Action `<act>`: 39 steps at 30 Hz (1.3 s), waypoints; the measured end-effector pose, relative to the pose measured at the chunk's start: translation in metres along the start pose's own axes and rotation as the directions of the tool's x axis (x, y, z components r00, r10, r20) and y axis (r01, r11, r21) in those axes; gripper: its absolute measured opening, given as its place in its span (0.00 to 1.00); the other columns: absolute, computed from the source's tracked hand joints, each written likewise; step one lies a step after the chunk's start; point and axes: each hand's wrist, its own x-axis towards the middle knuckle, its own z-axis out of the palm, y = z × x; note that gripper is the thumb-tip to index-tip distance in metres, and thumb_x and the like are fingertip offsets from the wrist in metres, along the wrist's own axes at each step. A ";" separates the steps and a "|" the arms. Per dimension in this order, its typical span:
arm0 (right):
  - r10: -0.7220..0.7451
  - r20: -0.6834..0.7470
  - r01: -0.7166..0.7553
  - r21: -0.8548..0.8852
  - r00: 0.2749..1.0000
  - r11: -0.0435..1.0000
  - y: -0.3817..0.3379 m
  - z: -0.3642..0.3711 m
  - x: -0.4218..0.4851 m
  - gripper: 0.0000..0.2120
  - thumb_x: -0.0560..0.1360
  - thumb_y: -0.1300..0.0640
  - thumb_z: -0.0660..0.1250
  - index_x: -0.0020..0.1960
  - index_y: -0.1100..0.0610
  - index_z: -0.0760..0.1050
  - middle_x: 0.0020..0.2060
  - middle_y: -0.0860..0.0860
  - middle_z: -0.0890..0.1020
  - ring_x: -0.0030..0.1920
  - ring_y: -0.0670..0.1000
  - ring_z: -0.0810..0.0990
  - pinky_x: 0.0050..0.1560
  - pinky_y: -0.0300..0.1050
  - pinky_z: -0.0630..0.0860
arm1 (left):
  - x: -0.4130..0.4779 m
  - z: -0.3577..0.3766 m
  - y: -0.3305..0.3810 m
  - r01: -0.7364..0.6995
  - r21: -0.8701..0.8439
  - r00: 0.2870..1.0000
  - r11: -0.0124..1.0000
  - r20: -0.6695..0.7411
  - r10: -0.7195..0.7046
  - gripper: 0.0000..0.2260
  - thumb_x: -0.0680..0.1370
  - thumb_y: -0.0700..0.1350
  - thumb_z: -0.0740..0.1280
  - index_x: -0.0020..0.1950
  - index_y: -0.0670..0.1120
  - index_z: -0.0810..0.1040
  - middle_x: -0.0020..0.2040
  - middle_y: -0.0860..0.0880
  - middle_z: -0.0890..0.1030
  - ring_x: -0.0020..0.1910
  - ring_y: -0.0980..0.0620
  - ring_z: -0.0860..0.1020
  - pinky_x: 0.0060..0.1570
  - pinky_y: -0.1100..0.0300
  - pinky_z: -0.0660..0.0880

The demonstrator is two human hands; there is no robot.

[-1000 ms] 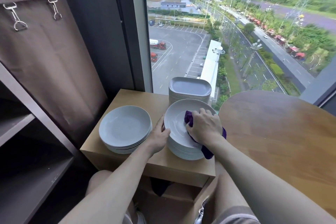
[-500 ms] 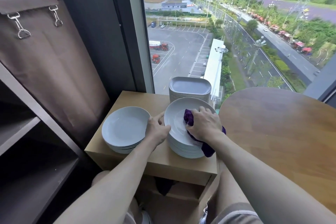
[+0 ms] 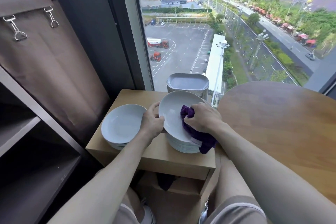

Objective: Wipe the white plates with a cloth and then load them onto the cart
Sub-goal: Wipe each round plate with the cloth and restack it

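My left hand (image 3: 152,121) grips the left rim of the top white plate (image 3: 172,112), which is tilted up off the right stack of plates (image 3: 181,146). My right hand (image 3: 201,118) holds a bunched purple cloth (image 3: 203,135) against the inside of that plate; the cloth's tail hangs over the stack's right side. A second stack of round white plates (image 3: 121,125) sits to the left. A stack of square white plates (image 3: 188,83) stands behind, by the window. The dark cart shelves (image 3: 27,127) are at the far left.
All three stacks rest on a small wooden side table (image 3: 156,154) against the window. A round wooden table (image 3: 281,123) is at the right. A brown fabric bag (image 3: 45,60) with metal clips hangs on the cart. My knees are below the side table.
My left hand has shifted from the stack's side to the top plate's rim and lifted its left edge. My right hand with the cloth stays on the plate.
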 end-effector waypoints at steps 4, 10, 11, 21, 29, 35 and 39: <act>-0.047 -0.061 0.049 0.035 0.997 0.998 -0.005 -0.012 -0.008 0.13 0.71 0.43 0.64 0.37 0.52 0.72 0.39 0.46 0.76 0.40 0.51 0.75 0.35 0.46 0.65 | -0.008 -0.013 -0.008 -0.007 -0.118 0.999 0.993 -0.041 0.002 0.26 0.79 0.32 0.64 0.70 0.58 0.74 0.41 0.53 0.87 0.41 0.48 0.87 0.34 0.51 0.84; -0.077 -0.167 0.100 0.130 0.983 0.987 -0.022 -0.030 -0.020 0.14 0.70 0.40 0.63 0.35 0.50 0.70 0.37 0.45 0.76 0.38 0.46 0.74 0.38 0.48 0.70 | -0.013 -0.061 -0.019 0.040 -0.278 0.985 0.960 -0.153 -0.085 0.26 0.79 0.30 0.65 0.72 0.55 0.74 0.50 0.45 0.86 0.41 0.49 0.87 0.33 0.57 0.83; -0.083 -0.179 0.109 0.141 0.980 0.984 -0.025 -0.030 -0.022 0.12 0.69 0.40 0.63 0.35 0.47 0.70 0.37 0.44 0.75 0.38 0.44 0.74 0.38 0.48 0.69 | -0.013 -0.071 -0.023 0.045 -0.304 0.979 0.952 -0.176 -0.103 0.27 0.78 0.30 0.65 0.72 0.54 0.74 0.54 0.45 0.85 0.45 0.47 0.87 0.38 0.55 0.84; -0.086 -0.193 0.118 0.159 0.977 0.980 -0.063 0.006 -0.032 0.15 0.72 0.40 0.64 0.34 0.49 0.68 0.36 0.45 0.74 0.37 0.44 0.73 0.34 0.45 0.63 | -0.007 -0.137 -0.061 0.039 -0.527 0.921 0.849 -0.311 -0.235 0.29 0.77 0.27 0.59 0.72 0.51 0.79 0.65 0.46 0.81 0.59 0.39 0.81 0.34 0.56 0.83; -0.088 -0.112 0.103 0.128 0.990 0.986 -0.095 0.031 -0.031 0.14 0.72 0.39 0.63 0.36 0.48 0.69 0.38 0.45 0.74 0.39 0.48 0.74 0.42 0.50 0.70 | -0.006 -0.146 -0.081 0.032 -0.489 0.895 0.872 -0.374 -0.243 0.28 0.76 0.28 0.59 0.68 0.53 0.81 0.61 0.49 0.81 0.58 0.41 0.82 0.33 0.55 0.83; -0.082 -0.088 0.091 0.115 0.993 0.989 -0.093 0.036 -0.031 0.14 0.73 0.40 0.64 0.36 0.49 0.70 0.38 0.45 0.75 0.40 0.48 0.74 0.42 0.49 0.68 | -0.003 -0.144 -0.089 -0.009 -0.463 0.898 0.886 -0.393 -0.197 0.27 0.78 0.29 0.61 0.70 0.53 0.80 0.58 0.53 0.82 0.56 0.50 0.81 0.38 0.53 0.85; -0.102 -0.075 0.112 0.136 0.992 0.984 -0.088 0.038 -0.035 0.15 0.74 0.40 0.65 0.35 0.49 0.69 0.38 0.46 0.75 0.39 0.47 0.74 0.36 0.46 0.65 | -0.001 -0.144 -0.094 -0.007 -0.408 0.900 0.913 -0.400 -0.172 0.26 0.79 0.31 0.62 0.72 0.53 0.79 0.61 0.53 0.83 0.61 0.50 0.80 0.48 0.47 0.85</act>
